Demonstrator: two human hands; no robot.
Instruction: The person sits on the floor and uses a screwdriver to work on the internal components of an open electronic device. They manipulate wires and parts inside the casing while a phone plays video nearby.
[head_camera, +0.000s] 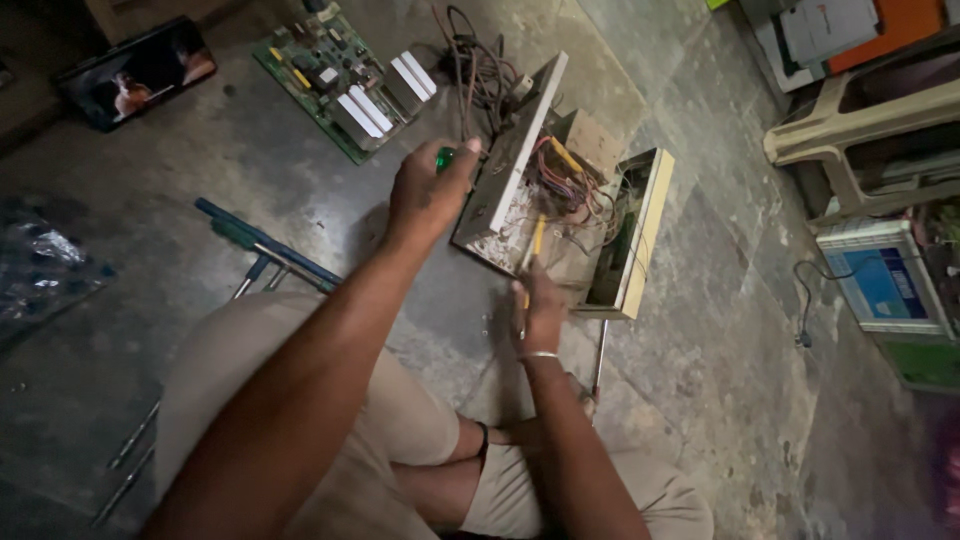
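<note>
Hands seemingly grip screwdrivers.

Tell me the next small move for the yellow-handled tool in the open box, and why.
Probably ease the yellow-handled tool deeper toward the wiring: the right hand already aims it into the open metal box, while the left hand steadies the raised panel.

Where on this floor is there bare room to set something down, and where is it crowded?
Bare floor lies right of the opened casing, up to the blue-and-white unit. Another patch lies between the circuit board and the blue-handled tools. Around the casing and both hands it is crowded.
</note>
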